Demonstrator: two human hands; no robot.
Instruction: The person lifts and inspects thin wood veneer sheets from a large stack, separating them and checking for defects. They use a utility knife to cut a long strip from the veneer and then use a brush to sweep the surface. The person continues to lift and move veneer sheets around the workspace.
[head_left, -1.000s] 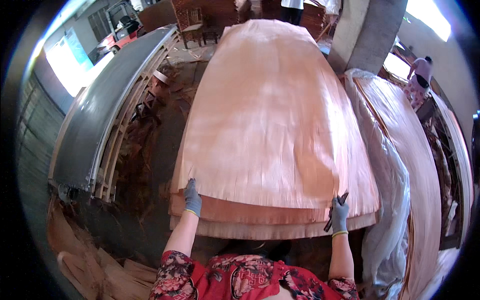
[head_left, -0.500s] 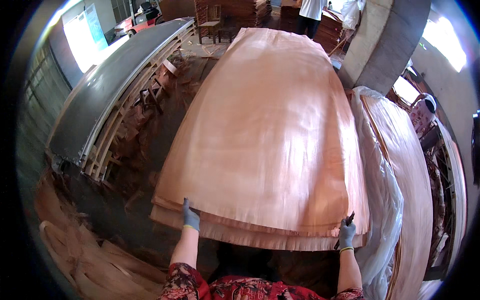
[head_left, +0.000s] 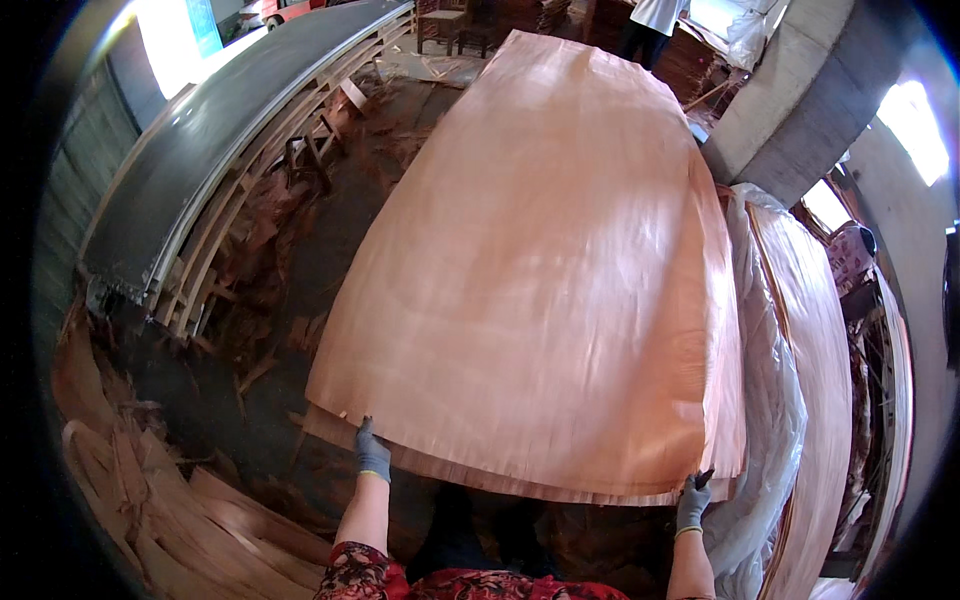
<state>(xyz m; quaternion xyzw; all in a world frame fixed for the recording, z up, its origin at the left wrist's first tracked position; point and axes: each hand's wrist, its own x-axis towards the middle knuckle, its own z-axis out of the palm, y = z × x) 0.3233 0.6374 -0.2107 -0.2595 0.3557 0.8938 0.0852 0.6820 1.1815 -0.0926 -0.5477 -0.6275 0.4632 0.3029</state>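
A large reddish-tan wood veneer sheet (head_left: pixel 520 280) lies on top of a stack of veneer (head_left: pixel 480 478), whose ragged near edge shows below it. My left hand (head_left: pixel 373 455), in a grey glove, is closed on the sheet's near edge toward the left corner. At the near right corner my right hand (head_left: pixel 691 502), gloved the same way, is closed around a slim dark tool (head_left: pixel 704 478) and pinches the sheet's edge. What kind of tool it is, I cannot tell. A fold or raised strip runs along the sheet's right side.
Left stands a long dark-topped table (head_left: pixel 230 120) on a wooden frame. Veneer scraps (head_left: pixel 190 500) litter the floor at lower left. Clear plastic film (head_left: pixel 765 430) and another veneer stack (head_left: pixel 815 350) adjoin on the right. A concrete pillar (head_left: pixel 800 110) and a person (head_left: pixel 655 25) are farther back.
The top sheet has come toward me, its near edge now covering more of the stack below. Both hands moved nearer with it, and the whole view has tilted slightly.
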